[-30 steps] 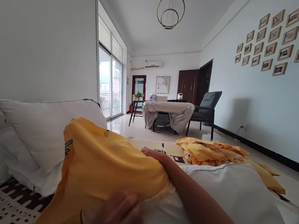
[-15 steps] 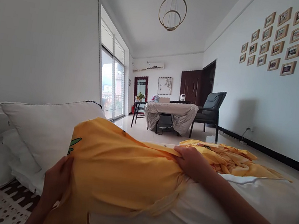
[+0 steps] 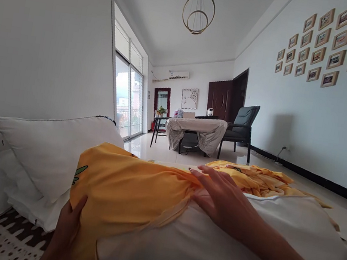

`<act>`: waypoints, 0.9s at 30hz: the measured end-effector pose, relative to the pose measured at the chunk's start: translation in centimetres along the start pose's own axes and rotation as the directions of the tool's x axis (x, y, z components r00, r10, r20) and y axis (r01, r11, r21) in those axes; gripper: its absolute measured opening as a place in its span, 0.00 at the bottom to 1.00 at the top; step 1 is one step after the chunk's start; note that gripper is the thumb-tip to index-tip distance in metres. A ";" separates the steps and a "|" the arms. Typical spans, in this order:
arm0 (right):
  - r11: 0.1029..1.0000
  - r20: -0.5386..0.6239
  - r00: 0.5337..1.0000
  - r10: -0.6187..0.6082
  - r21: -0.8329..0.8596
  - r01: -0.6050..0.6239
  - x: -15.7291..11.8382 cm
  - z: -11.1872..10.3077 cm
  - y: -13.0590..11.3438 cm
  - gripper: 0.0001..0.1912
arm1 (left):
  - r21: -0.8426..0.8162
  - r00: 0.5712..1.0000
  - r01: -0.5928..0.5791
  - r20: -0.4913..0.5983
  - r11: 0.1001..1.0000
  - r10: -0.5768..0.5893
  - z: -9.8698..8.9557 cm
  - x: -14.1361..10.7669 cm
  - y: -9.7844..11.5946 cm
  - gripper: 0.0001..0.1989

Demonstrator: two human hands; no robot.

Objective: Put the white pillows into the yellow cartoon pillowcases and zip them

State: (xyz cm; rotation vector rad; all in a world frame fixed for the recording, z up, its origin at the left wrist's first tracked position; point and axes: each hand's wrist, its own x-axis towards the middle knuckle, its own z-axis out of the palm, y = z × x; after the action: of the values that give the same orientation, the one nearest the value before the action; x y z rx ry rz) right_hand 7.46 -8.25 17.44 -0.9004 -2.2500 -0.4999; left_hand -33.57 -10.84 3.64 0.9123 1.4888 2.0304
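1. A yellow pillowcase (image 3: 126,184) lies between the two hands, covering part of a white pillow (image 3: 194,250). The bare part of the pillow spreads out below and under the right forearm.
2. The left hand (image 3: 71,214) is closed on the near left side of the pillowcase. Its thumb lies over the cloth; the other fingers are mostly hidden, so how tightly they pinch cannot be told.
3. The right hand (image 3: 222,194) is open with fingers spread, its fingertips at the bunched upper edge of the pillowcase. It does not appear to grip anything.
4. The mouth of the pillowcase slants down from the right fingertips toward the space right of the left hand.
5. The cloth looks thin and limp, likely to wrinkle and slide easily. The pillow looks light, plump and soft, likely to give under pressure; neither seems fragile. The hem and the pillow's seamed corners look like the surest holds.
6. Just beyond the right hand is a crumpled yellow cloth (image 3: 251,178); beyond the left hand, white pillows (image 3: 50,146) are piled.
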 end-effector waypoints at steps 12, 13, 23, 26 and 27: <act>0.978 0.013 0.978 -0.209 -0.004 0.209 -0.7 11.6 -4.0 0.05 | -0.301 0.929 0.370 0.137 0.879 -0.344 -1.5 -0.3 0.0 0.14; 0.975 0.008 0.975 -0.224 0.002 0.224 -0.7 12.2 -4.2 0.05 | -0.302 0.935 0.354 0.118 0.885 -0.333 -1.5 0.0 -0.5 0.15; 0.910 -0.046 0.912 -0.408 -0.098 0.403 -1.1 11.1 -5.3 0.10 | 0.087 0.981 0.128 0.136 0.988 -0.139 -2.2 2.4 -3.3 0.22; 0.943 -0.007 0.943 -0.332 -0.031 0.332 -0.7 11.5 -4.3 0.10 | 0.166 0.991 0.039 0.121 0.985 -0.059 -3.5 2.8 -3.3 0.23; 0.948 0.010 0.948 -0.320 -0.003 0.320 -0.7 11.7 -4.1 0.09 | 0.198 0.995 0.003 0.101 0.980 -0.024 -3.6 3.1 -3.4 0.23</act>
State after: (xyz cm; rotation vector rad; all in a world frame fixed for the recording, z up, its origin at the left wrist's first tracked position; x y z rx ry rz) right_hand -0.17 -4.88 8.20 -0.5388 -2.4160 -0.6458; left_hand -38.37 -9.97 0.41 1.0650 1.6558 1.8196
